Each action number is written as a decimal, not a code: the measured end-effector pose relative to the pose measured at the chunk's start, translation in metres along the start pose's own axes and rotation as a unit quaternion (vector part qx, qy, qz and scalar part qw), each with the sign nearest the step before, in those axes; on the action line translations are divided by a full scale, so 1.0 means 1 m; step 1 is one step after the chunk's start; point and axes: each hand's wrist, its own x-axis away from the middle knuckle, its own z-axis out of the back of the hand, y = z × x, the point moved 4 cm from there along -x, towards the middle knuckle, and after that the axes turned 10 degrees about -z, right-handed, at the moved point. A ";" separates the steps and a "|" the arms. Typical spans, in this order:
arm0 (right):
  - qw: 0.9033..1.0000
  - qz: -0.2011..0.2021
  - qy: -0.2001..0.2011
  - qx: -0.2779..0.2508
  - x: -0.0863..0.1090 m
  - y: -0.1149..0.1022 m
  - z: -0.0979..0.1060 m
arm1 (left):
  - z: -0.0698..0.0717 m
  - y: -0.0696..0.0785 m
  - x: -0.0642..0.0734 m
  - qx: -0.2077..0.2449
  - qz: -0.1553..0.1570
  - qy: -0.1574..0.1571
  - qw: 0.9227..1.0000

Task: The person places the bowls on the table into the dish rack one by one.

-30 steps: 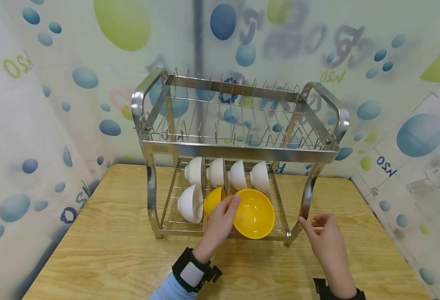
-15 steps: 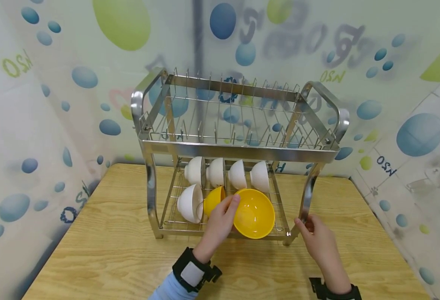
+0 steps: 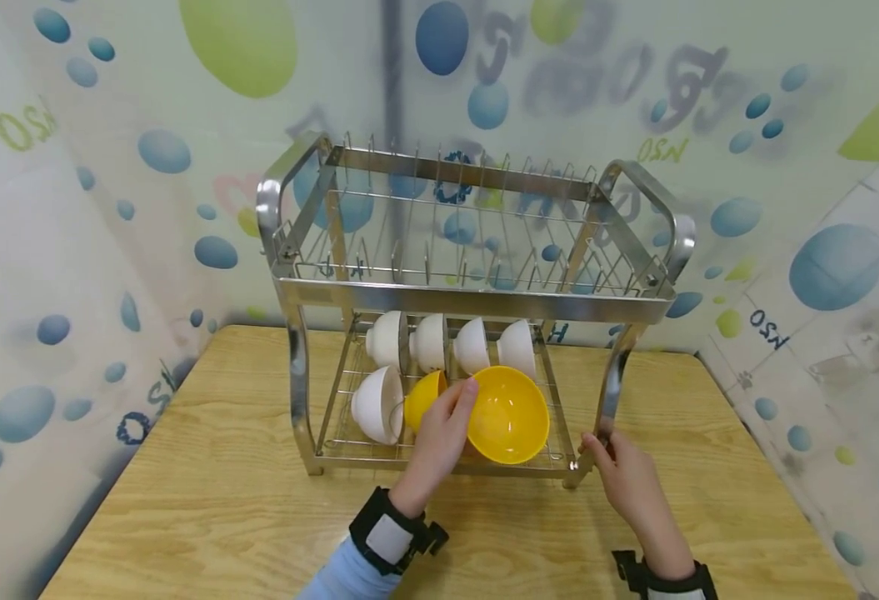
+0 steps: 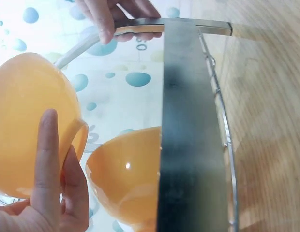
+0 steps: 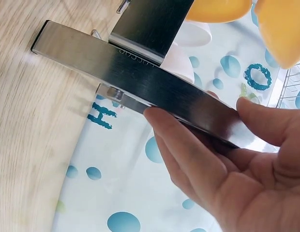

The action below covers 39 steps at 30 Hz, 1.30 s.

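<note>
My left hand [image 3: 439,437] holds a yellow bowl [image 3: 510,415] at the front of the dish rack's lower shelf, its hollow toward me. Seen from the left wrist, the fingers [image 4: 47,154] lie on the bowl's outside [image 4: 24,106] near its foot. Another yellow bowl [image 3: 422,400] stands on edge just behind that hand, partly hidden. My right hand [image 3: 625,479] grips the front right leg [image 3: 613,392] of the metal rack low down; the right wrist view has thumb and fingers on either side of the metal bar [image 5: 179,94].
Several white bowls [image 3: 471,346] stand on edge in the back row of the lower shelf. One more white bowl [image 3: 377,406] is at front left. The upper tier [image 3: 454,296] with wire slots overhangs them. The rack stands on a wooden table [image 3: 207,500] before a patterned curtain.
My right hand has moved left and taken hold of the rack's leg. The yellow bowl in my left hand has risen slightly.
</note>
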 end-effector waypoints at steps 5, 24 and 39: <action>1.000 0.003 0.008 -0.003 0.000 -0.001 0.001 | -0.004 0.009 -0.007 -0.060 -0.030 0.029 0.997; 1.000 -0.004 0.009 -0.016 0.001 0.001 0.001 | -0.051 0.027 -0.023 -0.362 -0.126 0.036 0.923; 1.000 -0.005 0.003 -0.029 -0.001 0.002 -0.001 | -0.092 0.022 -0.030 -0.537 -0.166 0.018 0.827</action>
